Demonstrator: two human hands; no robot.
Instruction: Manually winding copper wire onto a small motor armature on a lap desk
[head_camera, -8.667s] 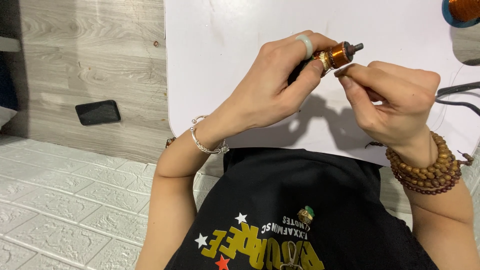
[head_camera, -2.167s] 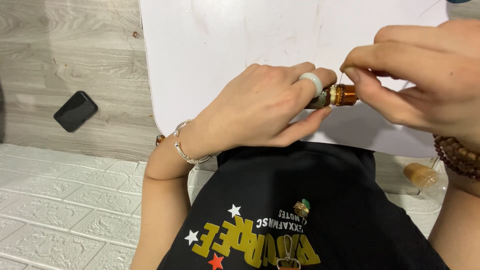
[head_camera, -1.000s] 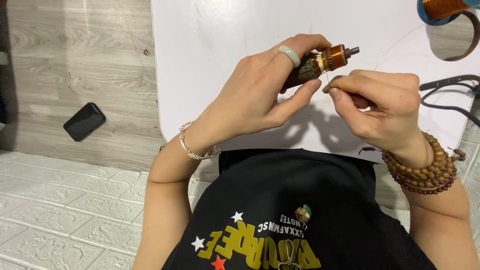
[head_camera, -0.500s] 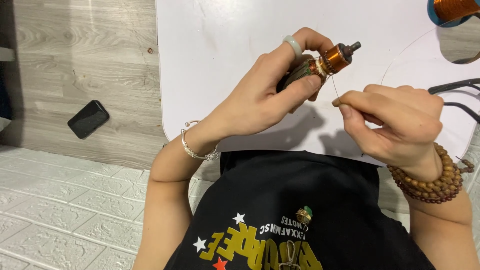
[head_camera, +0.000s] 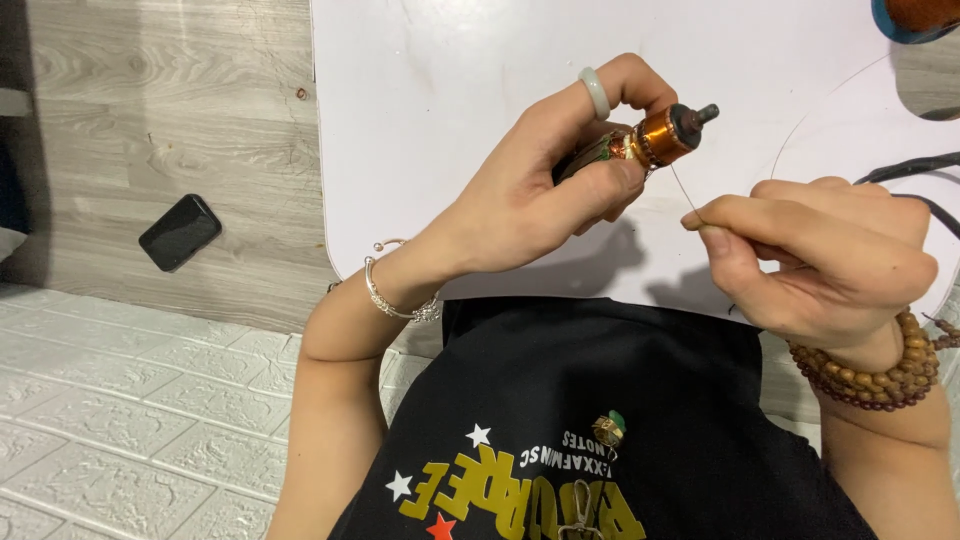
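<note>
**A:** So what's the left hand (head_camera: 540, 195) got? Looks clamped round a small motor rotor (head_camera: 640, 145), copper winding and dark shaft tip poking out past the fingers, held up over the white table (head_camera: 450, 80).

**B:** Yep. The right hand (head_camera: 825, 260) is pinched shut on a thin wire (head_camera: 684, 195) running up to the winding (bead bracelet (head_camera: 870, 365) on that wrist, pale ring (head_camera: 595, 92) on the left). Further out, a black phone (head_camera: 180, 232) lies on the wooden floor (head_camera: 150, 120).
</note>
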